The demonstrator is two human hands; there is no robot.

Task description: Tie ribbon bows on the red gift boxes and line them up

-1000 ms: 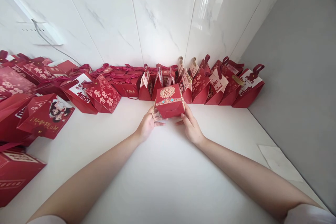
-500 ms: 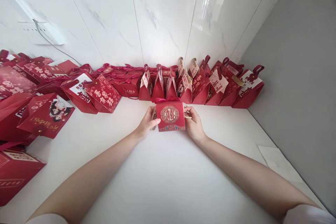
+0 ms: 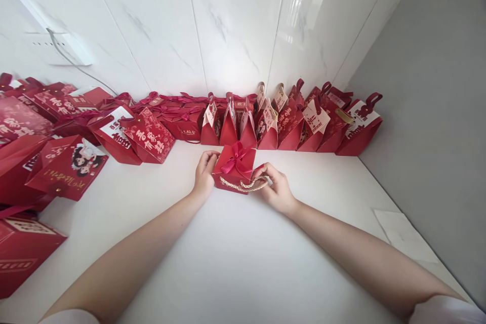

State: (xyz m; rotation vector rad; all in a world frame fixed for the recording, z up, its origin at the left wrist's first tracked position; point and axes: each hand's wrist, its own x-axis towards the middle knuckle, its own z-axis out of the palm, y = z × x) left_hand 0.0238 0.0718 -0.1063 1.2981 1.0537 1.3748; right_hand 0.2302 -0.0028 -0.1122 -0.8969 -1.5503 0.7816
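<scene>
A small red gift box [image 3: 224, 178] sits upright in front of me, its top turned toward me. A dark pink ribbon bow [image 3: 236, 158] is tied on its lid, and a twisted cream-and-gold rope handle [image 3: 243, 186] hangs across its near side. My left hand [image 3: 206, 172] grips the left side of the box; some fingers are hidden behind it. At the right corner, my right hand [image 3: 275, 187] is closed on the rope handle's loop. A ribbon end also reaches those fingertips, and I cannot tell whether it is pinched.
Along the marbled wall stands a row of red gift boxes [image 3: 290, 129] with tags and loops. More red boxes [image 3: 68, 172] crowd the left side of the white table [image 3: 228, 263]. A cable [image 3: 76, 66] runs from a wall socket strip. A grey panel [image 3: 429, 101] borders the right.
The gift box has tipped from showing its patterned face to showing its bow-topped lid, and has shifted slightly left. My left hand moved left with it; my right hand dropped slightly.
</scene>
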